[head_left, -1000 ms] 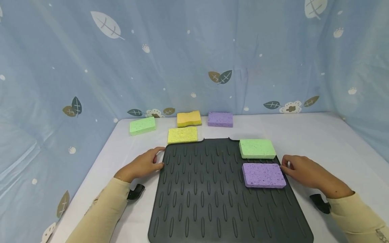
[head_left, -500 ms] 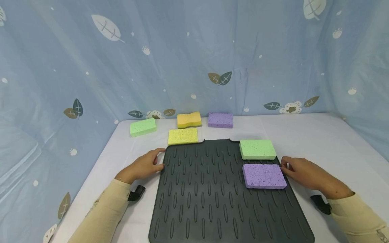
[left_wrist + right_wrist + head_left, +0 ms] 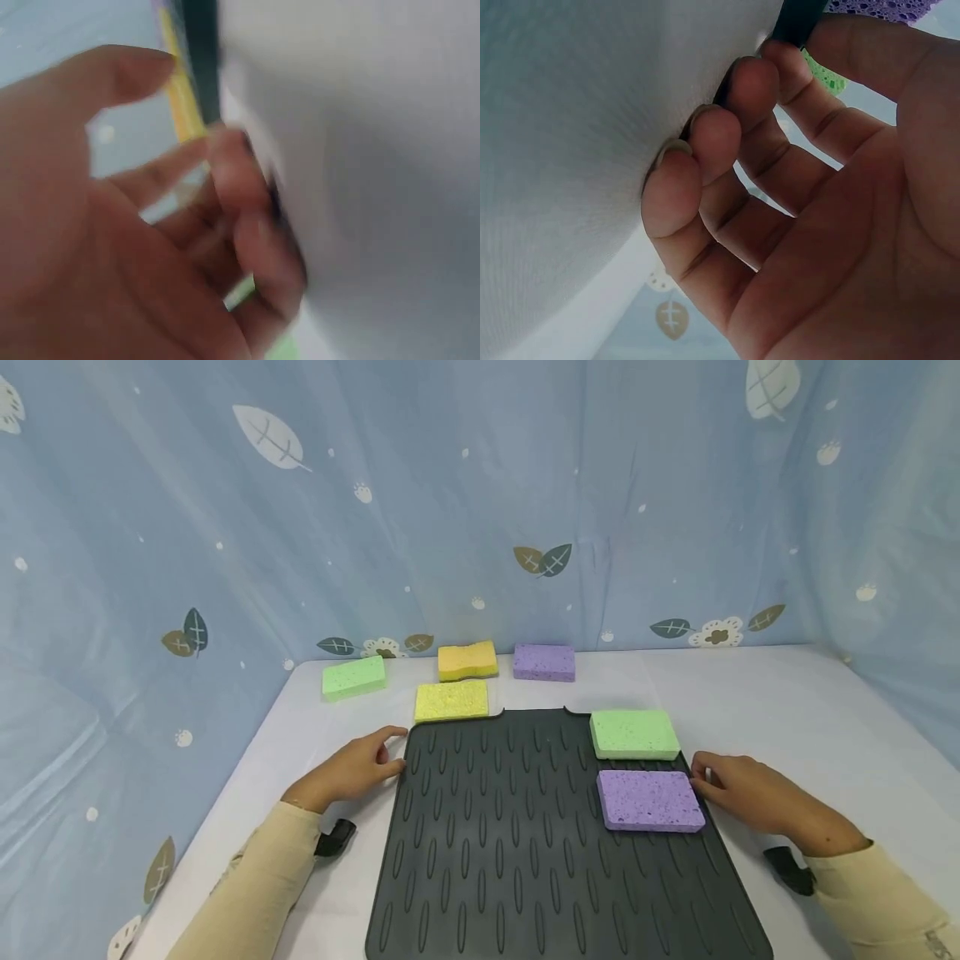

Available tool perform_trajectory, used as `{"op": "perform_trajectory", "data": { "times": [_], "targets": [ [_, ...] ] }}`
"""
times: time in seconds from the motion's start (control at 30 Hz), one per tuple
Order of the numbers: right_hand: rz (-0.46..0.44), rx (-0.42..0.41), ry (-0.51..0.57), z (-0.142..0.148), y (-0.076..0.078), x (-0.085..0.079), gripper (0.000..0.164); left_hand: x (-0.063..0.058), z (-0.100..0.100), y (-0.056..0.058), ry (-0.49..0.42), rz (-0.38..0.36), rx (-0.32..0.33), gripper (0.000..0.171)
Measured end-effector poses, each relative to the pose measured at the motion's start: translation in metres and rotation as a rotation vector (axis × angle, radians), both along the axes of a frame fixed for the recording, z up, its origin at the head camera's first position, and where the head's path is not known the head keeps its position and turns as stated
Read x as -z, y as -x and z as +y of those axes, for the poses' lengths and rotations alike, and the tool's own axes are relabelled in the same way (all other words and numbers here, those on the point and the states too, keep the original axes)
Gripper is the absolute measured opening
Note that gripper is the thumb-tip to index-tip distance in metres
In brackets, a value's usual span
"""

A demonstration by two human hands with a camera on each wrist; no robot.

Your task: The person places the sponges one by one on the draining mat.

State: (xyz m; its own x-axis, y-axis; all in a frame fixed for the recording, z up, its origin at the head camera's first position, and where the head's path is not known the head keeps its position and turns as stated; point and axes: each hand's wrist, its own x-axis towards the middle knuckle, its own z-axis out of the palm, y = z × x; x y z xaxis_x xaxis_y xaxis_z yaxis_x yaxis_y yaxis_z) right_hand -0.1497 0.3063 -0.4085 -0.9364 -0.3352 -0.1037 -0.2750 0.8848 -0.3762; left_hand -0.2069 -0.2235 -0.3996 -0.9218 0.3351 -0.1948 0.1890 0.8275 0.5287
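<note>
A dark grey rubbery mat (image 3: 510, 860) with raised oval ridges lies on the table. On its far right part are a light green sponge (image 3: 634, 734) and, nearer, a purple sponge (image 3: 650, 800) reaching the right edge. My left hand (image 3: 348, 768) is at the mat's far left corner, thumb and index finger spread along the edge; its wrist view is blurred. Midway up the other side, my right hand (image 3: 757, 789) pinches the mat's edge between thumb and index finger. In the right wrist view its other fingers (image 3: 716, 142) rest curled against the white tabletop.
Behind the mat, a flat yellow sponge (image 3: 452, 700) lies right at its far edge. Farther back sit a wavy yellow sponge (image 3: 467, 660), a purple sponge (image 3: 544, 662) and a green sponge (image 3: 354, 677). A blue patterned curtain (image 3: 450, 510) hangs behind the white table (image 3: 780, 693).
The head view has tilted slightly upward, so everything appears a little lower. Both hands, the mat and the sponges hold their places.
</note>
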Motion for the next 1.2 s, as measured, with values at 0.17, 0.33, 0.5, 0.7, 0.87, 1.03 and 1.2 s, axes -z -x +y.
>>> {"op": "perform_trajectory", "data": {
  "times": [0.17,0.33,0.5,0.7,0.87,1.03,1.2],
  "targets": [
    [-0.010,0.010,-0.010,0.001,0.001,0.002,0.012,-0.010,-0.007,0.010,0.037,0.017,-0.001,0.052],
    [-0.016,0.007,-0.005,0.001,0.001,0.000,0.013,-0.019,-0.007,0.020,0.167,0.118,-0.010,0.050],
    [-0.015,0.001,0.007,0.002,0.003,-0.002,0.013,-0.024,-0.002,0.029,0.282,0.184,-0.021,0.054],
    [-0.031,0.002,0.021,0.004,0.001,0.001,0.012,-0.025,0.001,0.050,0.312,0.182,-0.086,0.067],
    [-0.017,0.017,0.014,0.008,-0.002,0.003,0.012,-0.020,-0.003,0.075,0.362,0.159,-0.120,0.074],
    [-0.030,0.021,0.013,0.006,0.000,0.004,0.009,-0.020,-0.014,0.087,0.384,0.100,-0.156,0.074],
    [-0.026,0.009,0.017,0.004,0.002,0.003,0.010,-0.022,-0.025,0.094,0.366,0.054,-0.181,0.074]
  ]
}}
